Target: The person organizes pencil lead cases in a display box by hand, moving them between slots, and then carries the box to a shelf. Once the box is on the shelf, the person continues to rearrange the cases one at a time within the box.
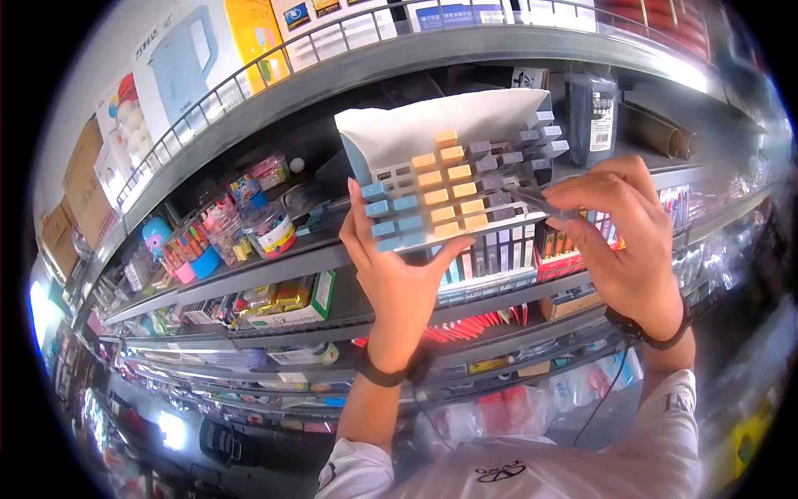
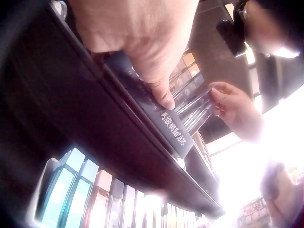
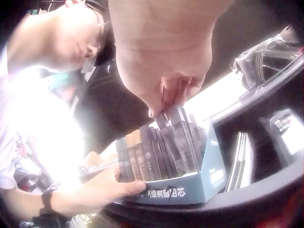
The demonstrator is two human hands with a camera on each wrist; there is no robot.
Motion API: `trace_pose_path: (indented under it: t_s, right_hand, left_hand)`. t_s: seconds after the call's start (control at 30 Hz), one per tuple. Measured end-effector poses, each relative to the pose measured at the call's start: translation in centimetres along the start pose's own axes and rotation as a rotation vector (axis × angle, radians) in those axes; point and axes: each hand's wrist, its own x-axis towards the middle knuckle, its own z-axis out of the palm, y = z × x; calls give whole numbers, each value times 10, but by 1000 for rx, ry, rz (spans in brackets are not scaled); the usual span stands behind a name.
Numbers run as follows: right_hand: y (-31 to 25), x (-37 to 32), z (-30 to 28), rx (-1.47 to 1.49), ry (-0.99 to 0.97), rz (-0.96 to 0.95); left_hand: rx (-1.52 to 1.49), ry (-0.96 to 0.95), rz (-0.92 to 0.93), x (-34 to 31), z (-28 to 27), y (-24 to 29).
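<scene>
A blue display box point(image 3: 213, 183) with a raised white flap point(image 1: 449, 119) holds rows of slim pencil lead cases point(image 1: 453, 193) with blue, yellow and dark grey caps. My left hand point(image 1: 389, 287) grips the box at its left end, thumb along the front edge and fingers round the side. With thumb and fingertips my right hand point(image 1: 625, 237) pinches a dark pencil lead case point(image 1: 532, 200) at the right part of the box. In the right wrist view those fingertips are right at the tops of the dark cases, and the lower end of the pinched one is hidden among them.
Below is a shelf with another box of lead cases point(image 1: 490, 254) and a red box point(image 1: 565, 256). A dark bottle point(image 1: 592, 116) stands behind on the right. Clear tubs of small goods point(image 1: 270, 229) line the left. A wire-railed shelf point(image 1: 349, 35) with cartons runs overhead.
</scene>
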Motion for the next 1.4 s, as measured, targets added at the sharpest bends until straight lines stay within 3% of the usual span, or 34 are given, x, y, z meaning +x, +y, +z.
trace_pose_path:
  t_s: [0.33,0.47,0.6,0.8,0.93,1.4]
  right_hand:
    - [-5,15,1,-56,19,35]
    - [0,21,1,-76,23,-25]
    - [1,19,-1,-92,27,-20]
    - [1,13,0,-73,26,-32]
    - [4,10,0,-75,44,-30]
    - [1,8,-3,-128,47,-119]
  left_hand:
    - [11,-9,18,-2,2,-3]
    - [-136,-18,-99,-5,6,-7]
    - [-18,-19,-62,-5,4,-8]
    - [-246,15,-193,-10,11,-15]
    - [-76,-60,-145,-12,7,-14]
    - [-318,5,-181,-12,13,-14]
